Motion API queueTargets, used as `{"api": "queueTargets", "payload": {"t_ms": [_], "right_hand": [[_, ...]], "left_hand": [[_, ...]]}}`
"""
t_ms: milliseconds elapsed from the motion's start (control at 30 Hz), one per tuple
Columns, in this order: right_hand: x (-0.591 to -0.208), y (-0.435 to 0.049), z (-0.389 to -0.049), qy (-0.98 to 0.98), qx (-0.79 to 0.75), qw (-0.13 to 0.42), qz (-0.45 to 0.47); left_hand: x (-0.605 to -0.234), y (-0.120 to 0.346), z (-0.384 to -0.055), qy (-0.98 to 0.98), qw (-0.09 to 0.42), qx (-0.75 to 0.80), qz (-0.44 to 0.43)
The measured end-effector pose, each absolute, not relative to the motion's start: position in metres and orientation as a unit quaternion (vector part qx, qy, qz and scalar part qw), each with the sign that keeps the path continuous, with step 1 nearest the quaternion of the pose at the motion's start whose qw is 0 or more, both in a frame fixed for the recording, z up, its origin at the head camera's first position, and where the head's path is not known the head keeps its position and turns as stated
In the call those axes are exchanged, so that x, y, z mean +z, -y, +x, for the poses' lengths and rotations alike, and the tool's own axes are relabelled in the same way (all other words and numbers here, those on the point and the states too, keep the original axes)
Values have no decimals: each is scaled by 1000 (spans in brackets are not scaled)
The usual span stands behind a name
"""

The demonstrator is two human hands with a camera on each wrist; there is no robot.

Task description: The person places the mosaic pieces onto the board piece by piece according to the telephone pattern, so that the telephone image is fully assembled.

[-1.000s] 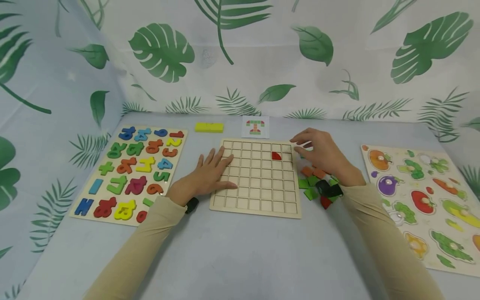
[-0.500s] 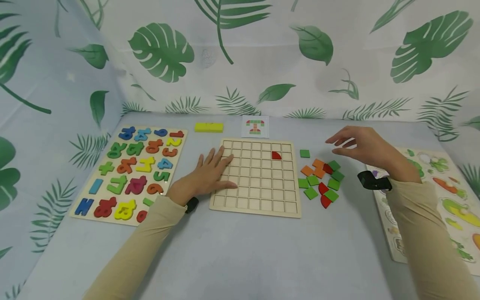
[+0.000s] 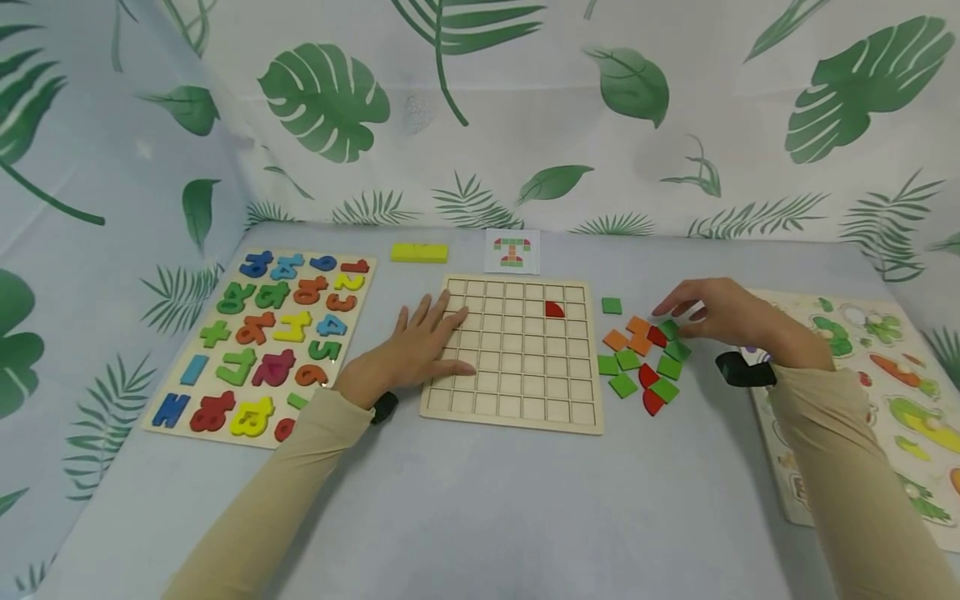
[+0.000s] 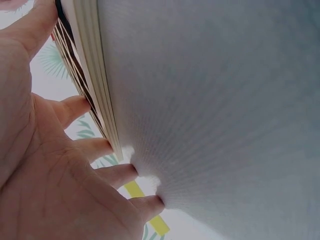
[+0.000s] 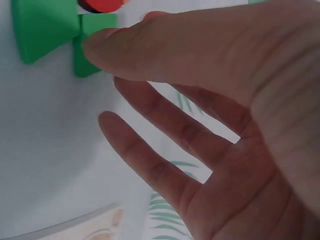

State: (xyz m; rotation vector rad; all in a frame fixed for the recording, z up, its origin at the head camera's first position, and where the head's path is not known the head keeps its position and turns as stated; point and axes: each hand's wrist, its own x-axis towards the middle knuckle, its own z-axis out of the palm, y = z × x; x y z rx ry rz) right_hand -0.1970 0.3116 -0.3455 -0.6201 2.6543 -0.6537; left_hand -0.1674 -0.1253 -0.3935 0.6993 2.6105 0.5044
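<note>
My left hand (image 3: pixel 408 354) lies with fingers spread over the left edge of a wooden grid board (image 3: pixel 534 387). In the left wrist view, fingertips rest along the board's side edge (image 4: pixel 95 65), others on the cloth. One red quarter-round tile (image 3: pixel 554 310) sits in a cell near the board's upper right. Right of the board lies a loose group of green, orange and red tiles. My right hand (image 3: pixel 731 315) is over that group's far right, fingers loosely extended at a green tile (image 3: pixel 667 328). In the right wrist view, the thumb overlaps a green tile (image 5: pixel 97 21).
A number puzzle board (image 3: pixel 217 354) lies at left, and a vegetable puzzle board (image 3: pixel 776 450) at right, partly under the right forearm. Behind the grid stand a yellow block (image 3: pixel 419 252) and a pattern card (image 3: pixel 512 265). A lone green tile (image 3: pixel 611 306) lies beside the board.
My right hand has left the grid's upper right corner, swung right, then lowered to the loose tiles. A green tile now shows beside the board. The left hand stays put.
</note>
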Motion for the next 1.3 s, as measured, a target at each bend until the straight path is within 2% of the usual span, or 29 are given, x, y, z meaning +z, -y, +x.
{"api": "queueTargets", "payload": {"t_ms": [133, 467, 767, 1300], "right_hand": [[-349, -312, -197, -934, -228, 179, -209], [-355, -317, -195, -939, -226, 172, -194], [-351, -316, -201, -937, -220, 162, -217], [-349, -315, -202, -950, -198, 152, -188]], "left_hand": [[-393, 126, -168, -931, 195, 179, 249], [-396, 123, -166, -930, 201, 181, 249], [-392, 125, -166, -932, 198, 177, 248], [-391, 125, -165, -931, 199, 182, 248]]}}
